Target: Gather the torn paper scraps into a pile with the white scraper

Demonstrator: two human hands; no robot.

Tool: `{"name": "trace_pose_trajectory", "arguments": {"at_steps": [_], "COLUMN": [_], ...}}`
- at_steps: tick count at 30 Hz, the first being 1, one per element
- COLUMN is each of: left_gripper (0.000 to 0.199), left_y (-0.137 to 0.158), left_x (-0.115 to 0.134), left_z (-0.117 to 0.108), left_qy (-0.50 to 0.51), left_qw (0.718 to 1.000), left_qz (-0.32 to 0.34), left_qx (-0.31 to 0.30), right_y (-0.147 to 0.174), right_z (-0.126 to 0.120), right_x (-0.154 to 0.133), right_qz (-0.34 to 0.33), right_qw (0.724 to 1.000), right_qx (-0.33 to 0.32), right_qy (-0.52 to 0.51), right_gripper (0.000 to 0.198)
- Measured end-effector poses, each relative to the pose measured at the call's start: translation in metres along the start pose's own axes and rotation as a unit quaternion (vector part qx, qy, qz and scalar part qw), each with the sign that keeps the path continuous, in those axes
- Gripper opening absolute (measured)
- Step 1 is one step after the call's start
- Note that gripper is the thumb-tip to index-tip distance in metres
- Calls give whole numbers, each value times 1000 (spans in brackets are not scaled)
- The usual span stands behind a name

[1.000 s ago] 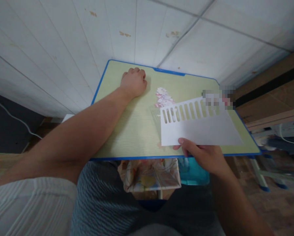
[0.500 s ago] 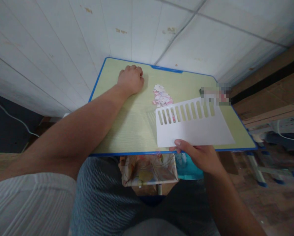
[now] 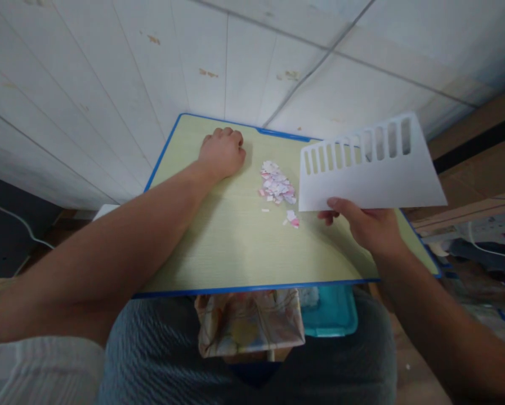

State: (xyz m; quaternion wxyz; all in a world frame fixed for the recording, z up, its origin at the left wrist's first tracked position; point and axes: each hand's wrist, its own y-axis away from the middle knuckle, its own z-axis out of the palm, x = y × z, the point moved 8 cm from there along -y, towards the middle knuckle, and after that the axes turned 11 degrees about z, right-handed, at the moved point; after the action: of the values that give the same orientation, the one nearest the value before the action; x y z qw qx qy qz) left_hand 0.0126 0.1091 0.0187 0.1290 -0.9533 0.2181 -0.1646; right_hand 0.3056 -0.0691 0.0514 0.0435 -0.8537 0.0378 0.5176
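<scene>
My left hand (image 3: 222, 151) rests as a closed fist on the left rear of the green tabletop (image 3: 218, 247), with no object showing in it. A pile of small white and pink paper scraps (image 3: 276, 183) lies to its right, with a smaller clump of scraps (image 3: 293, 218) in front. In my right hand (image 3: 366, 222) is a white slotted sheet (image 3: 362, 188), pinched at its lower edge with the thumb on top. The sheet is raised and tilted above the table's right side, its row of long slots along the far edge.
The table has a blue rim (image 3: 244, 289) and stands against a white panelled wall (image 3: 252, 62) with a grey cable (image 3: 320, 64). Below the front edge are a patterned cloth-like covering (image 3: 252, 323) and a turquoise container (image 3: 332, 309). Brown boxes (image 3: 484, 163) stand at the right.
My right hand has moved the slotted sheet up and to the right, off the scraps. The small front clump now shows. My left fist stays in the same place on the table.
</scene>
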Motion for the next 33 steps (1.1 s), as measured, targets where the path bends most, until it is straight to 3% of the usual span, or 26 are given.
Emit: {"name": "trace_pose_trajectory", "arguments": {"at_steps": [8, 11, 15, 20, 28, 33], "left_gripper": [42, 43, 50, 47, 41, 40], "left_y": [5, 6, 8, 7, 5, 4], "left_x": [6, 6, 5, 6, 1, -2], "left_z": [-5, -7, -7, -7, -5, -4], "left_qy": [-9, 13, 26, 16, -6, -16], "left_qw": [1000, 1000, 999, 1000, 1000, 999], "left_qz": [-8, -14, -20, -18, -20, -18], "left_qx": [-7, -9, -12, -12, -22, -25], "right_y": [-13, -15, -25, -42, -35, -29], "right_z": [28, 38, 47, 42, 42, 37], "right_x": [10, 1, -19, -29, -4, -18], "right_qz": [-1, -22, -57, -38, -3, -51], "right_qw": [990, 988, 983, 989, 988, 987], "right_qx": [-80, -98, -129, -125, -146, -132], "right_qy": [113, 120, 116, 72, 58, 78], "right_gripper": [45, 50, 43, 46, 39, 38]}}
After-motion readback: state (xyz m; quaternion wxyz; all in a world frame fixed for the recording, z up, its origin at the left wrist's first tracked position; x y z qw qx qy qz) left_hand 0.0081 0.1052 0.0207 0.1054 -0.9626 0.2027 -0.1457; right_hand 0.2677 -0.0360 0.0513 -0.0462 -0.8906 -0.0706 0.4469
